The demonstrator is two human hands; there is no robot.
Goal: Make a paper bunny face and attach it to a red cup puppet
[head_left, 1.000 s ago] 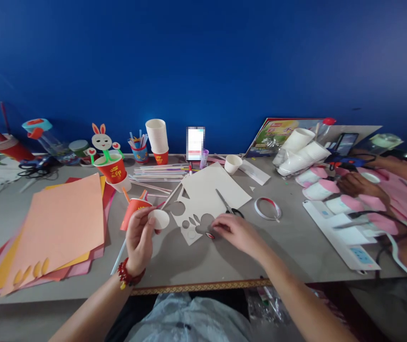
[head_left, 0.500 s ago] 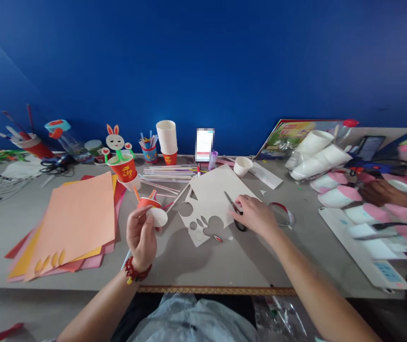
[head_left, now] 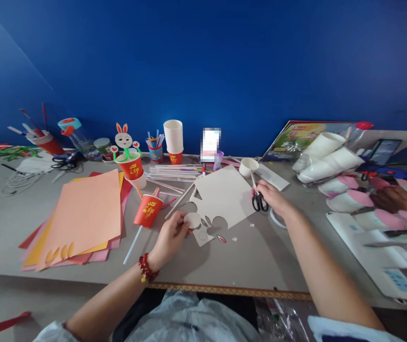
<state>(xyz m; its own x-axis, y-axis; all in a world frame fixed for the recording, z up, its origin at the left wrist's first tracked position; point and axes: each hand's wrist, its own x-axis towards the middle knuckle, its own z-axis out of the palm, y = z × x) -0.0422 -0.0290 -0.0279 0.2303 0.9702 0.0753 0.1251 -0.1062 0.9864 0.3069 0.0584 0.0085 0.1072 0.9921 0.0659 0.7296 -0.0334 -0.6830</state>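
My left hand pinches a small white paper circle between thumb and fingers, over the lower left part of a cut white sheet. Round and leaf-shaped holes show in that sheet. My right hand is closed on a pair of scissors near its pivot, at the sheet's right edge. The blades point away from me and the black handles hang toward me. A small white piece with a red centre lies just below the sheet. Left of my left hand, a red paper cup stands upside down with straws at it.
A stack of coloured paper lies on the left. Behind it stands a rabbit figure in a red cup. Straws, stacked white cups and a white cup line the back. At right, another person's hand is among pink-and-white cups.
My right hand has carried the scissors right and away from me, off the middle of the sheet. My left hand has moved right with the paper circle, uncovering the red cup.
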